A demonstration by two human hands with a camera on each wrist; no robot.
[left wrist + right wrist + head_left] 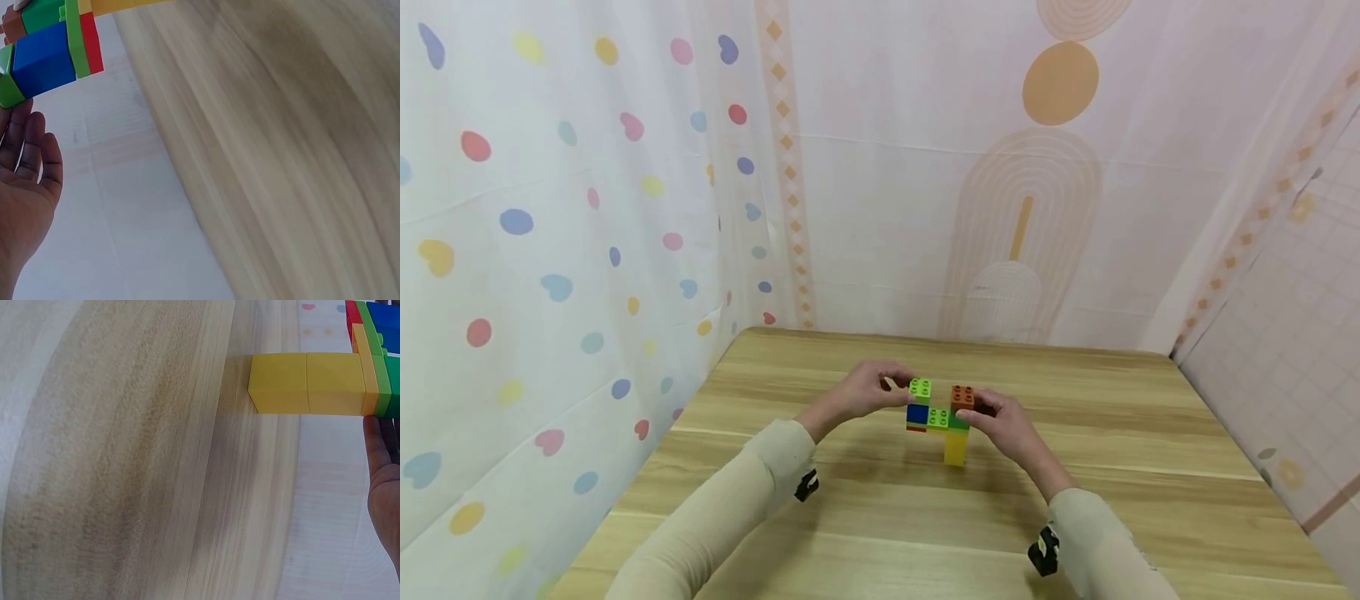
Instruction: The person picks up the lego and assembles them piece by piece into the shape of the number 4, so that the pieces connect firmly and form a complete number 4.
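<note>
A structure of toy building blocks stands on a yellow column [306, 384] of two blocks. A light green plate [937, 417] bridges its two sides. On its left side, a blue block [45, 57] carries a light green block [921, 388], with a red plate [91, 42] under the bridge. The right side has a green block [958, 421] topped by a brown block [962, 397]. My left hand [872, 389] pinches the light green block between thumb and fingers. With thumb in front and fingers behind, my right hand [1006, 423] grips the green and brown blocks.
The structure is over the middle of a wood-grain table [880, 517]. Behind the table's far edge hangs a pale patterned curtain [880, 208], and a dotted curtain [565, 250] hangs along the left. Black wrist devices [1043, 552] sit under both sleeves.
</note>
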